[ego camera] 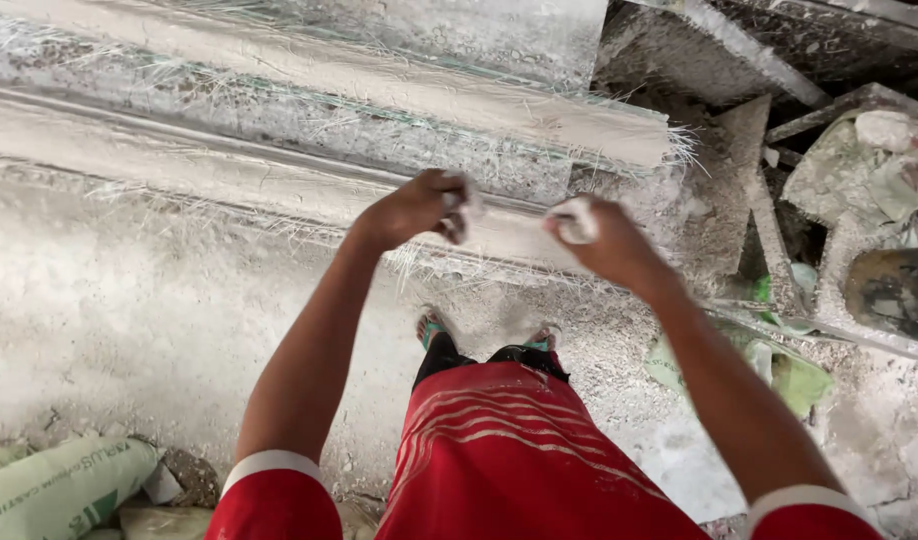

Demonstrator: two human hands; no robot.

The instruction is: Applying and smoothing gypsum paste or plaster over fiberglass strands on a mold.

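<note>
red ribbed shirt (pixel 509 460), plaster-caked hands over fibrous moulding (pixel 329 70)

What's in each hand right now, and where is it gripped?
Each hand, left hand and right hand, pinches a small white lump in its fingertips; what the lumps are cannot be told.

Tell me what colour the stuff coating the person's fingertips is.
White, like wet plaster, on the left hand and right hand; the head view shows it best.
</note>
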